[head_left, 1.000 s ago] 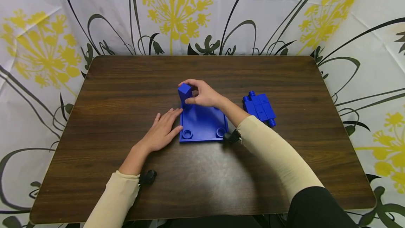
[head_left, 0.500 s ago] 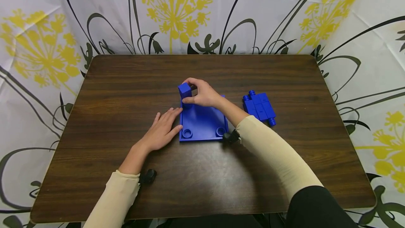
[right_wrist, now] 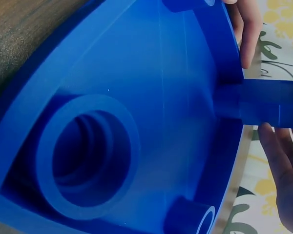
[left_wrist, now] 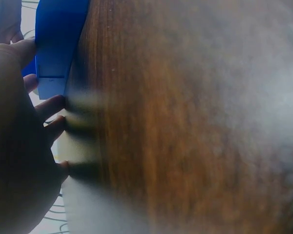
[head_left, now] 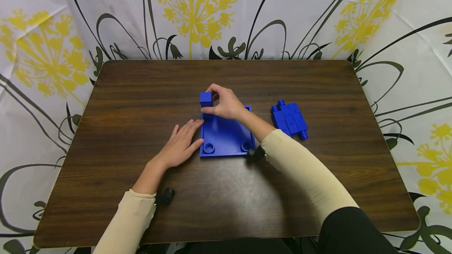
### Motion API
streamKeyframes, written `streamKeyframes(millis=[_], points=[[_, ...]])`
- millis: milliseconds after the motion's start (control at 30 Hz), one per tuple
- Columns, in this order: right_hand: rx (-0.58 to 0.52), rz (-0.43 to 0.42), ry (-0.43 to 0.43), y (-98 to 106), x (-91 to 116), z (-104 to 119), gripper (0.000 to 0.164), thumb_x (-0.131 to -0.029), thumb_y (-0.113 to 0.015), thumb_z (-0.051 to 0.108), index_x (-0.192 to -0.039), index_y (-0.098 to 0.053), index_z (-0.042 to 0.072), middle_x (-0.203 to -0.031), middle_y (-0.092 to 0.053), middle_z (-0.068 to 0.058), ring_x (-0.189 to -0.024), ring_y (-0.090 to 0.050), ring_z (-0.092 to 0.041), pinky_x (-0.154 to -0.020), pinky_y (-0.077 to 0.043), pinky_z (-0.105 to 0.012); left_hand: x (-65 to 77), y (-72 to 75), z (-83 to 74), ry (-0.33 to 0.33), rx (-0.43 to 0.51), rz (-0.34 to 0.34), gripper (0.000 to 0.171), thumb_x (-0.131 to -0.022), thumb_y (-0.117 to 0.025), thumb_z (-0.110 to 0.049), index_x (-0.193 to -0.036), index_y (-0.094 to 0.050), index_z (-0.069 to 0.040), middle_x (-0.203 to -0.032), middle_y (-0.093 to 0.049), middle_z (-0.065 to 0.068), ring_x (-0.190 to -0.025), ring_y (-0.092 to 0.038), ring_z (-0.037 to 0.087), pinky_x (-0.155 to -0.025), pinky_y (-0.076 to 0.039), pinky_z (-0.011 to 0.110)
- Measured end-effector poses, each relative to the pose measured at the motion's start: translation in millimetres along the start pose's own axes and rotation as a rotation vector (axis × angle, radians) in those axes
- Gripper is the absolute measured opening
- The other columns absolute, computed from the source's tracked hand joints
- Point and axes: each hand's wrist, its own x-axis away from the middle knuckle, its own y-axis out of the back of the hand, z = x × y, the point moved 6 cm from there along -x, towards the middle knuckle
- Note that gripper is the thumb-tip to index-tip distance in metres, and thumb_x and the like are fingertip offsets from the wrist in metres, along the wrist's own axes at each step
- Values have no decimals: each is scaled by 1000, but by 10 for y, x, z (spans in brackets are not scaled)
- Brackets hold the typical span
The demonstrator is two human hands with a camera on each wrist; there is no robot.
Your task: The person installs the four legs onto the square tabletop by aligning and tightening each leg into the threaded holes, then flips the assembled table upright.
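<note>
A blue square tabletop panel (head_left: 226,134) lies with its raised rim up on the table, a round socket in each near corner. At its far left corner a square blue leg (head_left: 206,99) stands upright. My right hand (head_left: 227,103) grips this leg between thumb and fingers; in the right wrist view the lower end of the leg (right_wrist: 268,102) meets the socket in that corner. My left hand (head_left: 183,142) lies with fingers spread, its fingertips against the panel's left side. In the left wrist view, the thumb and fingers of my left hand (left_wrist: 14,131) reach the panel's outer wall (left_wrist: 61,44).
Several blue legs (head_left: 290,119) with round threaded ends lie side by side to the right of the panel. A brown wood-grain table (head_left: 141,89) bears everything, with a flower-patterned curtain (head_left: 123,15) behind it.
The leg has turned about its length; its top, earlier cornerwise, now faces squarely toward me. My right hand has shifted slightly with it. The left hand stays in place.
</note>
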Motion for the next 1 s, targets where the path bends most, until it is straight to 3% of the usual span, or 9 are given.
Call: streamKeyframes(millis=[367, 567, 767, 900, 1000], points=[[97, -71, -68, -15, 11, -13, 44, -76, -84, 36, -103, -57, 15, -99, -67, -1, -96, -64, -20, -76, -47, -31, -12, -4, 21, 1, 13, 4, 64, -104, -41, -48, -158, -19, -23, -161, -21, 9, -149, -10, 29, -112, 1, 63], [91, -10, -33, -39, 6, 6, 61, -76, -84, 40, -123, -56, 13, -112, -63, -2, -103, -59, -19, -83, -45, -32, -21, -5, 27, -5, 21, 0, 64, -104, -43, -45, -158, -19, -22, -161, -20, 7, -149, -9, 29, -111, 0, 65], [-133, 123, 56, -56, 0, 37, 72, -82, -79, 15, -143, -43, 5, -139, -49, -13, -122, -51, -23, -98, -45, -35, -24, 0, 27, -11, 20, 3, 65, -103, -40, -49, -158, -18, -22, -161, -20, 6, -149, -9, 29, -111, 1, 65], [-295, 202, 94, -62, -5, 39, 72, -82, -68, -3, -147, -38, 3, -142, -48, -19, -129, -49, -25, -106, -39, -39, -23, 5, 27, -10, 21, 0, 64, -103, -39, -51, -158, -19, -23, -161, -21, 8, -149, -10, 29, -111, 1, 64], [-327, 228, 107, -57, -2, 38, 69, -81, -64, -7, -146, -41, 3, -141, -50, -20, -129, -50, -24, -108, -36, -43, -21, 0, 27, -10, 21, -1, 64, -103, -40, -50, -158, -19, -23, -161, -21, 9, -149, -10, 30, -111, 0, 65]])
